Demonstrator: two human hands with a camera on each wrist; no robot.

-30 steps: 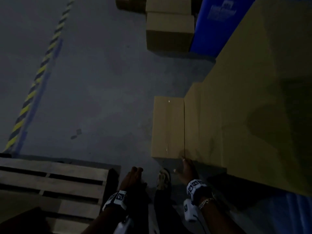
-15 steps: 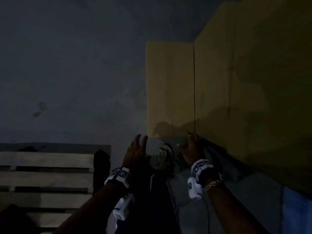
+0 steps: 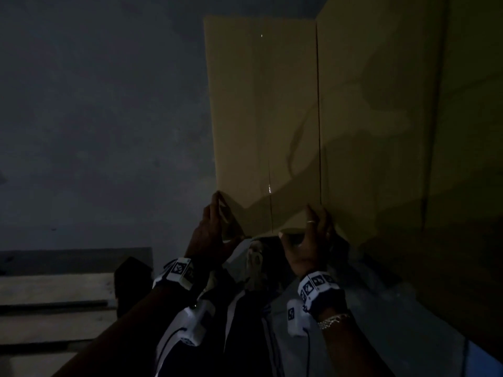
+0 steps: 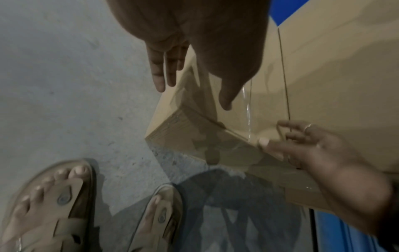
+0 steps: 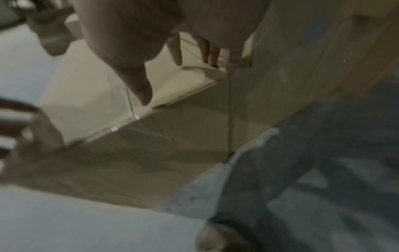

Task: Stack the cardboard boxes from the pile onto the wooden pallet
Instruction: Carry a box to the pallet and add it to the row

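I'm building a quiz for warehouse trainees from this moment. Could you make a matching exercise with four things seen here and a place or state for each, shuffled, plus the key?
Things:
1. cardboard box
2. wooden pallet
3. left hand
4. right hand

Places or states:
A. at the box's near right corner, by the seam with the neighbouring box, a ring on one finger
B. on the floor at the left end of the pile, a taped seam along its top
C. lower left, slats bare where they show
D. at the box's near left corner, fingers straight

Pairs: 1-B, 2-C, 3-D, 4-A
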